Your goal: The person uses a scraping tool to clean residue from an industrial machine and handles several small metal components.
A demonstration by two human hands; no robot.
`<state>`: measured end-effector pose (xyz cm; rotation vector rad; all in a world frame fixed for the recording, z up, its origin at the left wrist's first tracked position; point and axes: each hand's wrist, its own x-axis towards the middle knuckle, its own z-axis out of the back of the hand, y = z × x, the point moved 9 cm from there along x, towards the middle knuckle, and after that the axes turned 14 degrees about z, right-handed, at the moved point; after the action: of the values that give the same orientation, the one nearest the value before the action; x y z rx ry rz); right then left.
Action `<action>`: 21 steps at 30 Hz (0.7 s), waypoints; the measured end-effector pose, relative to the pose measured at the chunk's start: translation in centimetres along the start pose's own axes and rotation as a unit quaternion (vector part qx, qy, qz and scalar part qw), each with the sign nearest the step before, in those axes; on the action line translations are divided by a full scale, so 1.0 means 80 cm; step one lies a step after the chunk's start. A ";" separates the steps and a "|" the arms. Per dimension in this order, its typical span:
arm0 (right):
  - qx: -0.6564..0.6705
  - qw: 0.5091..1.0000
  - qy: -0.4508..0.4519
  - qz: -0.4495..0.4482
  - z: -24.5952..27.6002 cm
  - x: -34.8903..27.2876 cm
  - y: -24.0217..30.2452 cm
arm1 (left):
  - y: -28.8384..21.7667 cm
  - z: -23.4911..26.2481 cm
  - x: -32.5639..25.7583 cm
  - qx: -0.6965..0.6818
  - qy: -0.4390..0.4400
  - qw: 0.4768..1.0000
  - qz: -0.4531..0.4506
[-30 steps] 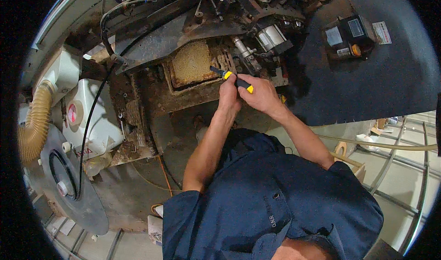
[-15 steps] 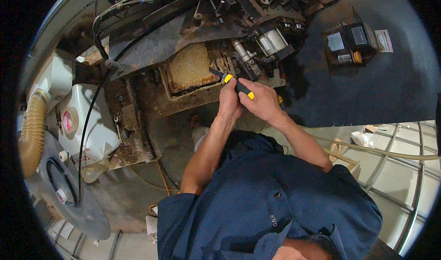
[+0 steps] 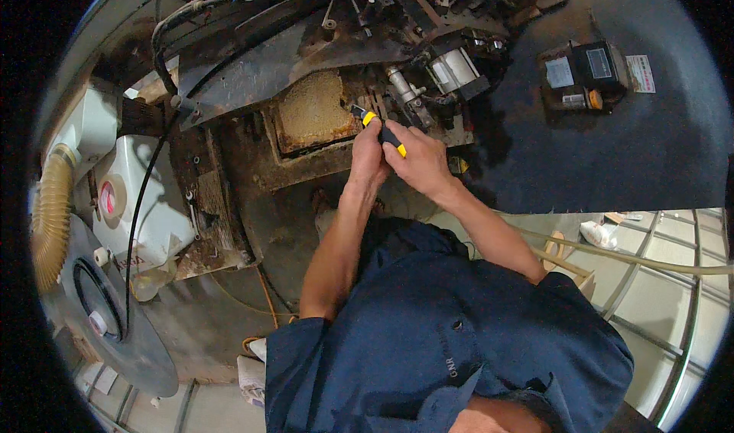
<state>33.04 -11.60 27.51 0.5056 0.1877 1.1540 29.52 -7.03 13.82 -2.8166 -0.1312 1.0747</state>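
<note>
A black-and-yellow utility knife (image 3: 390, 136) slants between my two hands, its front end toward the machine. My right hand (image 3: 420, 155) wraps round the rear of its handle. My left hand (image 3: 368, 149) is closed at the front part, the thumb beside the yellow collar. Just past the collar, the blade end looks short and dark; its exact length is hard to make out. Beyond that end lies a recessed tray (image 3: 310, 120) with a tan, crusted surface in the grimy machine bed. The knife tip is near its right edge; whether they touch I cannot tell.
A metal cylinder (image 3: 454, 71) and fittings sit behind my right hand. On the dark tabletop (image 3: 581, 158) at right lies a black device (image 3: 594, 62). White jugs (image 3: 140, 204), a ribbed hose (image 3: 57, 211) and a wrench (image 3: 193, 210) are at left. A beige hose (image 3: 634, 255) crosses the right side.
Both hands have shifted slightly left and up with the knife. The handle now points more steeply away from me, and less of the dark blade shows.
</note>
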 end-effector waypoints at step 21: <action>0.027 0.997 -0.064 0.020 -0.007 0.017 -0.015 | -0.025 -0.003 0.015 0.069 -0.047 0.996 -0.009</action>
<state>34.33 -10.59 26.61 0.6316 0.0978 1.1531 30.53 -4.93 13.50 -2.6385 -0.0879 1.1642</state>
